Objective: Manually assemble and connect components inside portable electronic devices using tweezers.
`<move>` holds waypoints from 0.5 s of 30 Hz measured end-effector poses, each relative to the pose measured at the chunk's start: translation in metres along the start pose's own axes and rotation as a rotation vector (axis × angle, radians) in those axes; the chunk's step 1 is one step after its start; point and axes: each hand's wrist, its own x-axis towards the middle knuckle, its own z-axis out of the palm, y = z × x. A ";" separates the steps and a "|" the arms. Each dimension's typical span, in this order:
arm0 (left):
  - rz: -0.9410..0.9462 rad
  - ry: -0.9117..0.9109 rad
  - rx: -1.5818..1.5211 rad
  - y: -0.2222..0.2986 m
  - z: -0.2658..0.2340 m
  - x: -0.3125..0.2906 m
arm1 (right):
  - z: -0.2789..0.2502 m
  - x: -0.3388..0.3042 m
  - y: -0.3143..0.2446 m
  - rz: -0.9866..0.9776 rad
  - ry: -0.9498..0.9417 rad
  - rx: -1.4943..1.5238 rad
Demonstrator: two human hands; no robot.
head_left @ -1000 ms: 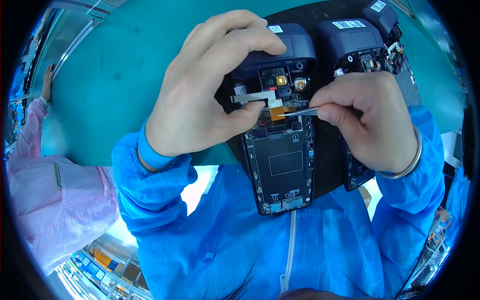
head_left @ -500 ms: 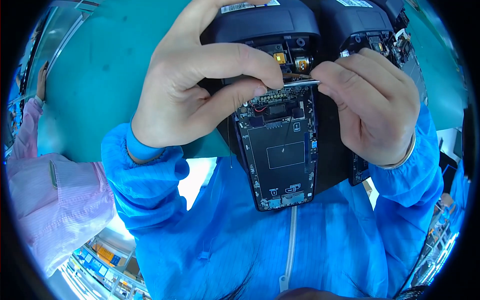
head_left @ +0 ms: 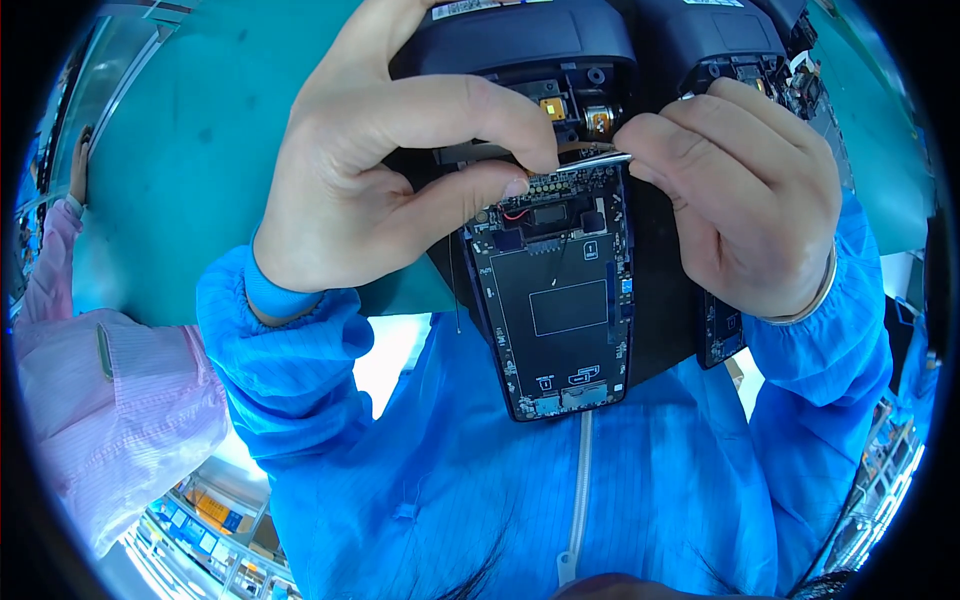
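Between my two hands stretches a slim silvery bar, tilted a little up to the right, with a thin orange-brown strip just behind it. My left hand pinches the left end with thumb and index finger. At the right end, the fingers of my right hand are closed on it. Beneath lies an opened handheld electronic device, its dark circuit board facing up and its bulky dark blue housing at the far end. A short red wire shows near the left fingertips, which hide part of the board.
A second opened device stands to the right, partly behind my right hand, with more parts beyond it. Under them are a black mat and a green table surface. At the left sits a person in a pink sleeve.
Both hands have shifted slightly up and left with the silvery bar, which now slopes a bit more. The device under them has moved only slightly.
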 end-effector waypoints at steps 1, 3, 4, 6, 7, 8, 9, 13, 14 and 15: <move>-0.001 0.000 -0.001 0.000 0.000 -0.001 | 0.000 0.000 0.000 0.007 0.000 0.007; -0.028 0.035 -0.021 0.001 0.001 -0.004 | 0.001 -0.001 0.000 0.014 -0.001 0.015; -0.029 0.034 -0.021 0.002 0.001 -0.004 | 0.002 -0.001 0.001 0.000 0.018 0.014; -0.050 0.043 -0.028 0.002 0.002 -0.003 | 0.002 -0.002 0.001 -0.014 0.038 0.013; -0.049 0.043 -0.028 0.001 0.001 -0.004 | 0.002 -0.002 0.001 -0.013 0.034 0.011; 0.009 0.020 0.016 -0.002 -0.001 -0.005 | 0.002 -0.002 0.001 -0.013 0.031 0.009; 0.066 -0.003 0.059 -0.003 -0.002 -0.005 | 0.002 -0.003 0.001 -0.012 0.030 0.009; -0.007 0.013 -0.002 0.001 -0.001 -0.002 | 0.000 -0.002 0.001 -0.004 -0.003 -0.001; -0.006 0.012 0.004 0.001 -0.001 -0.001 | -0.001 -0.001 0.001 0.010 -0.010 0.017; -0.005 0.011 0.008 0.002 0.000 -0.001 | -0.001 0.000 0.001 0.010 -0.010 0.017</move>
